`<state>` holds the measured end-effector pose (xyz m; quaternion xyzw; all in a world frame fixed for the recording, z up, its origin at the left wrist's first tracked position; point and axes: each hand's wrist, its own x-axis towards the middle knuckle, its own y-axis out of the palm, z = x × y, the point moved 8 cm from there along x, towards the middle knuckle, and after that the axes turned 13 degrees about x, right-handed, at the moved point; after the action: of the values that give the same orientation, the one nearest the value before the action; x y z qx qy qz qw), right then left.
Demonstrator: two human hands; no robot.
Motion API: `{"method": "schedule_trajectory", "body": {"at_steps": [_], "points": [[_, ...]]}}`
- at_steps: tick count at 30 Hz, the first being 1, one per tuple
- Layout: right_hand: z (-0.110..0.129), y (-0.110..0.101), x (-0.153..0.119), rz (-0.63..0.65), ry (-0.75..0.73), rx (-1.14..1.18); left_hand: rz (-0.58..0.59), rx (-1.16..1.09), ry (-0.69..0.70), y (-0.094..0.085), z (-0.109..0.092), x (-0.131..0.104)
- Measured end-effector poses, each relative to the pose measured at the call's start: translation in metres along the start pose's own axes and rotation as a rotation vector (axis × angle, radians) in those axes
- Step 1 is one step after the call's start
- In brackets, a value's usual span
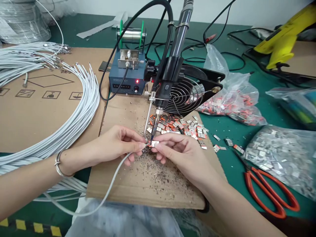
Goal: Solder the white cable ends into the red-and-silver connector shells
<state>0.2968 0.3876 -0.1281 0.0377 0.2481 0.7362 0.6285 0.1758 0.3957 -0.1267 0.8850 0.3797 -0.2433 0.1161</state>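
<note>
White cable (116, 176) is pinched at its end between our left hand's (130, 144) thumb and fingers. Our right hand (176, 148) grips a small metal connector (155, 144) at the cable's end, directly below the tip of the soldering iron (153, 130); whether the tip touches it, we cannot tell. Both hands are over the cardboard sheet (123, 187), which is strewn with dark debris. We note a pile of loose connectors (195, 130) just beyond the right hand, beside the fan (184, 93). On the far side sits the blue solder feeder (127, 77), its red light lit. We record a cable bundle (84, 105) to the left and orange-handled scissors (269, 191) to the right, on the green worktop (222, 131).
</note>
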Motion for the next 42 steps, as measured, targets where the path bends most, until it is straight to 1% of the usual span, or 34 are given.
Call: {"method": "schedule_trajectory", "body": {"at_steps": [5, 11, 15, 20, 28, 33, 38, 42], "points": [[0.0002, -0.0011, -0.0005, -0.006, 0.013, -0.004, -0.011, -0.029, -0.021, -0.0013, 0.0013, 0.0007], [0.0009, -0.0011, -0.0014, 0.010, 0.022, 0.010, 0.034, -0.094, -0.035, 0.0003, 0.0036, 0.0011], [0.0019, -0.0002, -0.0019, 0.016, 0.015, -0.004, 0.025, -0.104, -0.052, -0.0016, 0.0063, 0.0020], [0.0014, -0.0014, -0.0008, -0.030, 0.008, -0.052, 0.002, -0.038, -0.060, -0.0042, 0.0080, 0.0025], [0.0018, -0.0016, 0.0004, -0.042, -0.018, -0.074, -0.046, 0.077, -0.050, -0.0064, 0.0065, 0.0034], [0.0022, -0.0013, -0.0005, -0.026, -0.016, -0.094, -0.041, 0.104, -0.041, -0.0045, 0.0056, 0.0045], [-0.0011, -0.0022, 0.0000, -0.012, 0.017, -0.085, -0.098, 0.151, -0.078, -0.0045, 0.0036, 0.0047], [-0.0023, -0.0022, 0.0008, 0.001, 0.027, -0.062, -0.103, 0.202, -0.035, -0.0040, 0.0004, 0.0064]]}}
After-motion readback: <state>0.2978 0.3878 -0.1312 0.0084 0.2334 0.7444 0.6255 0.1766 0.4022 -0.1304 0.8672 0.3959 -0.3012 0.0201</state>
